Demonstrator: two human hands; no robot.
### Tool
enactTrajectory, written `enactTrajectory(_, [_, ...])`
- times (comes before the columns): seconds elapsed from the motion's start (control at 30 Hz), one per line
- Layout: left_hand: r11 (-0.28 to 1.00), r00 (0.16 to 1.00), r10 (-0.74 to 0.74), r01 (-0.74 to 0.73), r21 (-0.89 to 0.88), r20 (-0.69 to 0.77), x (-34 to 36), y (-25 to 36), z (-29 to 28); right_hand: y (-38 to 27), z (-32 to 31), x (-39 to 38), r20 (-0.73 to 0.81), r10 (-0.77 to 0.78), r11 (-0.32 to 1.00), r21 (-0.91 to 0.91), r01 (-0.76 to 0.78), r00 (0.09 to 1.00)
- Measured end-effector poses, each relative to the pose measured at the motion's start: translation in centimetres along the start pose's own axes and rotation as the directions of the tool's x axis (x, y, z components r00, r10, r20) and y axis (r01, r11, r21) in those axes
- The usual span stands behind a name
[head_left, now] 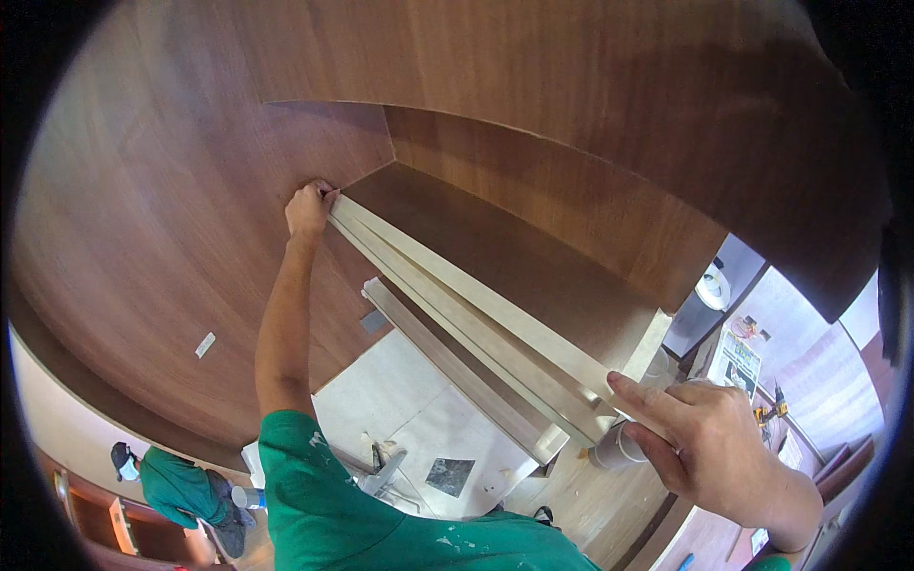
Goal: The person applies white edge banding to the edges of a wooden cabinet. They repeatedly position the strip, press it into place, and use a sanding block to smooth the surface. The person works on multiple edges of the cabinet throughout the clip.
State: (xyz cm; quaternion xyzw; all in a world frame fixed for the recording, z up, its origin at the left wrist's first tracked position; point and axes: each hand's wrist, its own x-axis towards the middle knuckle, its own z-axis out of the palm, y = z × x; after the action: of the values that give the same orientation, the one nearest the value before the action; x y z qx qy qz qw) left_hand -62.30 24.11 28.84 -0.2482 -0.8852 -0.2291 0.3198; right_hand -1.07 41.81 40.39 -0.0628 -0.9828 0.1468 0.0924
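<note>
A long pale strip runs along the front edge of a brown wooden shelf. My left hand is closed at its far left end, in the corner against the wooden side panel; its fingertips are partly hidden. At the near right end, my right hand has its index fingertip on the strip's upper face and the thumb lower down, with the strip's end between them. The other fingers are curled. Below the strip lies another pale-edged shelf or board.
A wooden panel overhangs the shelf. Down on the floor are a dark square piece and a white container. A yellow drill stands on a worktop at right. Another person in green bends at lower left beside a cabinet.
</note>
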Motion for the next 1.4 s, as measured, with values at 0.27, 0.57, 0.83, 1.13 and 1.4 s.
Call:
enactTrajectory(0.27, [1.0, 0.999, -0.002, 0.002, 0.004, -0.042, 0.0, -0.7, 0.7, -0.2, -1.1, 0.6, 0.186, 0.014, 1.0, -0.005, -0.013, 0.982])
enactTrajectory(0.57, [1.0, 0.999, -0.019, 0.019, 0.008, -0.037, -0.2, 0.3, 0.9, 1.7, -0.6, 0.0, 0.283, -0.001, 0.998, -0.059, 0.018, 0.959])
enactTrajectory(0.83, [1.0, 0.999, -0.026, 0.026, -0.001, -0.022, -0.1, 0.0, 1.0, 2.2, 1.2, -0.5, 0.286, -0.016, 0.99, -0.128, 0.055, 0.958])
enactTrajectory(1.13, [0.997, 0.997, -0.071, 0.071, -0.011, 0.033, 0.1, 0.0, 0.9, 1.9, 1.9, -0.8, 0.304, -0.017, 0.962, -0.253, 0.098, 0.953])
enactTrajectory(1.4, [0.999, 0.999, -0.041, 0.041, -0.013, -0.006, 0.1, -0.8, 1.3, 1.5, 1.9, -0.6, 0.345, 0.03, 0.953, -0.293, 0.077, 0.938])
